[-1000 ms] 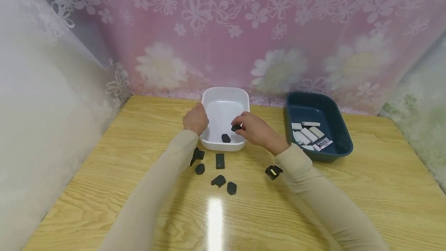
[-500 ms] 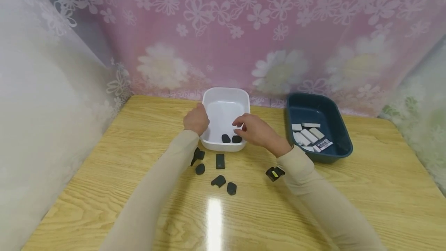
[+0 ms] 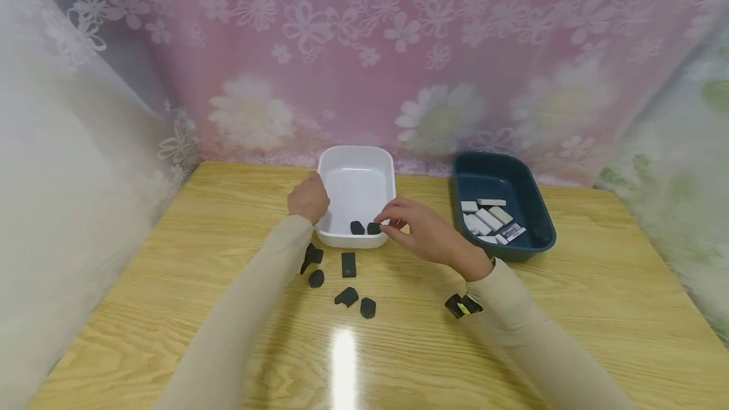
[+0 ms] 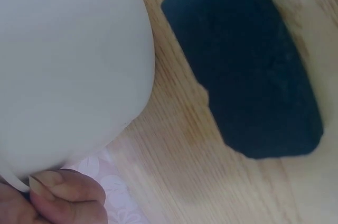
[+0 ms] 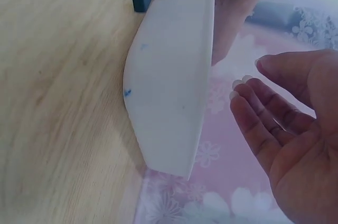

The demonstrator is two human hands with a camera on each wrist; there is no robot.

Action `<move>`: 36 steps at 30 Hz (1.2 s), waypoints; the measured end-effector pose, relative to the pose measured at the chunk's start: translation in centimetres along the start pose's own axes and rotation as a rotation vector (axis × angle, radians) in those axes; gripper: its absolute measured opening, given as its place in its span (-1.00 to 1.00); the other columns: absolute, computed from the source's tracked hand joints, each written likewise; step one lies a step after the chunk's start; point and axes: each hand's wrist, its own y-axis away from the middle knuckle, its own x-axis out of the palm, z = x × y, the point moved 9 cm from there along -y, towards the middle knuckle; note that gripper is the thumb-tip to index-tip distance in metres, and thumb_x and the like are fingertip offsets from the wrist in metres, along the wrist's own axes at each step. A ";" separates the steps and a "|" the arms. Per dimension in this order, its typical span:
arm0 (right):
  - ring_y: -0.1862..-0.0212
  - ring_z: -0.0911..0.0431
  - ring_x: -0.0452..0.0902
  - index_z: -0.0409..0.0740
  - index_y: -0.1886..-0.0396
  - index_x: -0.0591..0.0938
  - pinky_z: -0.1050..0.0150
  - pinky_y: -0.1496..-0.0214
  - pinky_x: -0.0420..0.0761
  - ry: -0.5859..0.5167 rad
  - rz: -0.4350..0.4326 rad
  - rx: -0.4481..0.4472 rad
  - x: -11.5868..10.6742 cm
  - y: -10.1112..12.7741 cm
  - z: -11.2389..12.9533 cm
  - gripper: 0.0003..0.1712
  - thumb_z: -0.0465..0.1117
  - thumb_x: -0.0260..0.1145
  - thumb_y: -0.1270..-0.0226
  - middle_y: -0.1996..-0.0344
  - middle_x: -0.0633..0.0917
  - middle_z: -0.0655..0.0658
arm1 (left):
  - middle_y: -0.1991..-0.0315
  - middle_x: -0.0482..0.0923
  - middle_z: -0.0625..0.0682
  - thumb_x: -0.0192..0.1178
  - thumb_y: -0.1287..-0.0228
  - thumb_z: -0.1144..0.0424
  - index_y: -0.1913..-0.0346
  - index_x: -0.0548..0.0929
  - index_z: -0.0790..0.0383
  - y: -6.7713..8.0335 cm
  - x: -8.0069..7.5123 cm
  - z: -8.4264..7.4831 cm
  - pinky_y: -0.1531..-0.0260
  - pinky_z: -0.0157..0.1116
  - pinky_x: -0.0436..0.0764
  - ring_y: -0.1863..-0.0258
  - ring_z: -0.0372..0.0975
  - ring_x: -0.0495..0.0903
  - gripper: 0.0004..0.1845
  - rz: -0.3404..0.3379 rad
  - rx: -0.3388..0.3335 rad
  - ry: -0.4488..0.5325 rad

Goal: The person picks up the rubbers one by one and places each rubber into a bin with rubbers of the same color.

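Note:
A white plastic basin [image 3: 355,241] stands at the back of the wooden table, with two small black chunks [image 3: 357,228] in its front end. My left hand [image 3: 308,198] grips the basin's left rim; the left wrist view shows the fingers [image 4: 68,195] pinching that edge. Over the right front rim hovers my right hand [image 3: 418,228], thumb and fingers apart and holding nothing in the right wrist view. On the table before the basin lie a black rectangular block [image 3: 348,264], a notched black piece [image 3: 346,297] and other black chunks [image 3: 367,307].
To the right stands a dark blue basin [image 3: 547,233] holding several white and off-white blocks [image 3: 488,219], one with a printed label. A floral curtain [image 3: 364,81] hangs behind the table. A black wrist device [image 3: 463,305] sits below the right sleeve.
My right hand has let go of a black chunk, which now lies beside the other one in the white basin, and has drawn back slightly. The left hand stays on the rim.

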 end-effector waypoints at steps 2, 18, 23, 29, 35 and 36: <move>0.25 0.20 0.54 -0.16 0.13 0.68 0.25 0.20 0.57 -0.009 0.004 -0.034 0.2 0.5 0.8 -0.83 -0.32 0.31 -0.30 0.20 0.61 -0.04 | 0.25 0.57 0.20 0.03 -0.36 0.27 -0.16 0.32 0.39 0.0 0.1 0.1 0.30 -0.08 0.60 0.29 0.01 0.61 -0.61 0.001 -0.003 -0.003; 0.05 0.21 0.44 0.06 -0.12 0.62 0.30 -0.05 0.46 0.021 0.513 0.066 8.2 5.4 3.0 -0.68 -0.14 0.22 -0.40 -0.11 0.43 -0.04 | 0.25 0.56 0.23 0.00 -0.37 0.27 -0.24 0.27 0.43 0.5 -0.4 0.1 0.31 -0.08 0.60 0.30 0.03 0.61 -0.55 0.029 -0.005 0.006; 0.21 0.24 0.41 0.03 -0.14 0.60 0.37 0.08 0.46 -0.017 0.518 0.108 9.0 6.0 3.1 -0.64 -0.16 0.26 -0.36 -0.01 0.44 0.01 | 0.25 0.56 0.23 0.04 -0.36 0.26 -0.21 0.29 0.43 0.6 -0.2 -0.1 0.30 -0.08 0.60 0.29 0.03 0.62 -0.55 0.020 0.001 -0.002; 0.35 0.26 0.38 -0.05 -0.04 0.61 0.42 0.23 0.44 -0.006 0.412 0.089 9.5 5.7 3.8 -0.70 -0.20 0.32 -0.31 0.16 0.47 0.04 | 0.30 0.56 0.23 0.02 -0.36 0.27 -0.17 0.30 0.42 0.5 -0.3 0.1 0.35 -0.09 0.61 0.34 0.02 0.62 -0.59 0.008 -0.001 -0.002; 0.25 0.30 0.42 -0.09 0.07 0.62 0.40 0.16 0.48 0.070 0.371 0.097 10.1 5.5 4.0 -0.76 -0.20 0.36 -0.28 0.18 0.50 0.05 | 0.32 0.56 0.22 0.02 -0.36 0.27 -0.18 0.29 0.43 0.5 -0.1 0.0 0.38 -0.10 0.60 0.38 0.01 0.62 -0.57 0.017 0.006 -0.009; 0.23 0.30 0.43 -0.09 0.08 0.62 0.40 0.14 0.49 0.089 0.373 0.091 10.1 5.5 4.1 -0.76 -0.20 0.36 -0.27 0.16 0.51 0.05 | 0.32 0.56 0.22 0.02 -0.36 0.27 -0.19 0.29 0.43 0.5 0.0 -0.1 0.38 -0.10 0.60 0.38 0.01 0.62 -0.57 0.019 0.007 -0.010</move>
